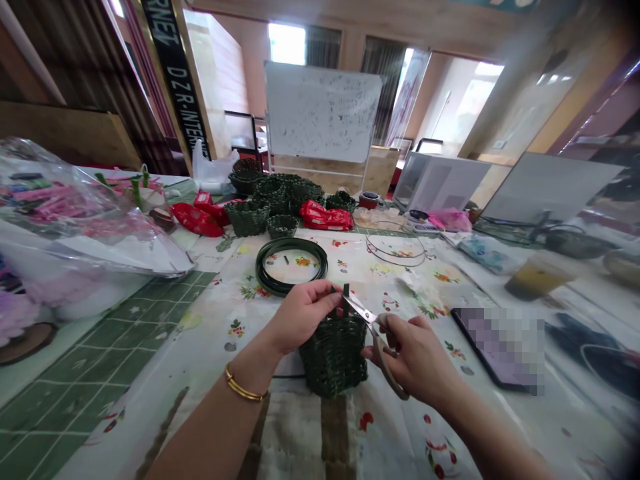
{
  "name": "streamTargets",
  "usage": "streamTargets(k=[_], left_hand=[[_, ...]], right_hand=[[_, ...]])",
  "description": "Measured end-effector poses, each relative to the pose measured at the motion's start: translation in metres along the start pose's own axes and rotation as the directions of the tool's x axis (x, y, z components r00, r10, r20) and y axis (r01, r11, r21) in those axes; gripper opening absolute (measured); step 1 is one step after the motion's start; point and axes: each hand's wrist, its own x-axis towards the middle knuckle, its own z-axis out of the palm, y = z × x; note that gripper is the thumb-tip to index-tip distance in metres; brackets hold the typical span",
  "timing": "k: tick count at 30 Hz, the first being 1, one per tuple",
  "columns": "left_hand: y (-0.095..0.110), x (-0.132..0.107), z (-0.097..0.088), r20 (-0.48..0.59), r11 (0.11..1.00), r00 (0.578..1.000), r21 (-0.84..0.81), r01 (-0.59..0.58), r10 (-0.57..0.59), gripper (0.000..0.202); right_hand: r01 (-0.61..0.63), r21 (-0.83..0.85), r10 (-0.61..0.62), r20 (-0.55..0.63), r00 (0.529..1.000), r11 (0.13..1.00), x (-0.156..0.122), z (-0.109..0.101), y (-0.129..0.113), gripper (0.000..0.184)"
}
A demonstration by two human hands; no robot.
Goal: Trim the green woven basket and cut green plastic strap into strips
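Observation:
A small dark green woven basket (334, 357) sits close in front of me, with a few flat strip ends standing up from its rim. My left hand (303, 313) is closed in a pinch at the rim, fingers on a green strip (334, 291). In my right hand (417, 350) is a pair of scissors (384, 363), my fingers through the handles. The blades point up and left and lie at an upright strip (346, 297) on the basket's rim. Part of the basket's left side is behind my left hand.
A coil of green strip (260, 267) lies beyond my hands. Several woven baskets (247, 219) and red packets (326, 217) stand farther back. To the right are a phone (493, 347) and a cup (535, 277). A clear plastic bag (95, 233) covers things at left.

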Motion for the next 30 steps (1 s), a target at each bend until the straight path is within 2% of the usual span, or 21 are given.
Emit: streamTargets(k=[5,8,15,23,26,30], left_hand=[[-0.007,-0.001,-0.003,0.032,0.999,0.999,-0.031,0.037,-0.037,0.015],[-0.010,0.002,-0.003,0.034,1.000,0.999,-0.011,0.001,-0.001,0.016],[-0.008,0.002,-0.001,0.073,1.000,0.997,0.005,0.024,-0.024,0.013],[-0.009,0.002,0.008,-0.022,0.999,1.000,0.041,-0.002,0.003,0.011],[-0.010,0.002,0.008,-0.025,0.999,0.999,0.046,0.027,-0.026,0.013],[-0.012,0.002,0.007,-0.004,0.996,0.997,0.014,0.083,-0.083,0.017]], right_hand=[[-0.016,0.006,0.016,0.029,0.999,1.000,0.000,0.003,0.000,0.036],[-0.021,0.011,0.021,0.036,0.999,1.000,0.000,0.003,-0.001,0.035],[0.031,0.033,-0.033,0.052,0.998,0.999,-0.001,0.004,-0.001,0.035],[0.084,-0.017,-0.085,-0.084,0.993,0.996,-0.005,0.015,0.007,0.036],[0.046,0.017,-0.044,-0.087,0.995,0.999,-0.007,0.015,0.008,0.041],[-0.081,0.100,0.085,-0.033,0.996,0.992,-0.006,0.009,0.014,0.043]])
